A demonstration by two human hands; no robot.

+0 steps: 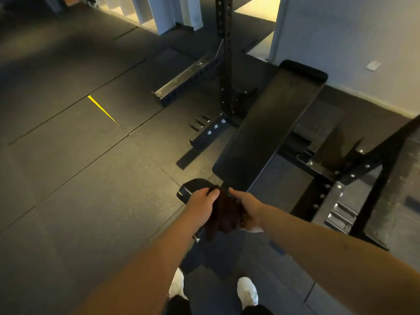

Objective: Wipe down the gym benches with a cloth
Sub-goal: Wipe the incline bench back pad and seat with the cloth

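A dark cloth (223, 213) is bunched between both hands, low in the middle of the view, just above the near end of the gym bench. The left hand (201, 204) grips its left side with fingers curled over the top fold; the right hand (248, 210) closes on its right side, thumb pointing toward the far end. The lower part of the cloth hangs loose below the hands.

Under the hands sits the small seat pad (193, 189) of the bench, its rounded left corner showing a short yellow mark. Just beyond a narrow gap lies the long back pad (270, 130), black and bare, running away to the far right, where its rounded far edge ends near the pale wall (354, 42).

To the left of the back pad stands a black rack upright (225, 53) with rows of holes, its bolted foot (211, 133) on the floor near the pad's left edge. A horizontal safety arm (184, 80) juts out to the left from the upright. On the right, more black frame (375, 164) crowds the bench's right side.

The rubber floor (79, 167) to the left is wide and open, crossed by tile seams and one yellow line (103, 110). Two white shoes (247, 292) stand at the near edge.
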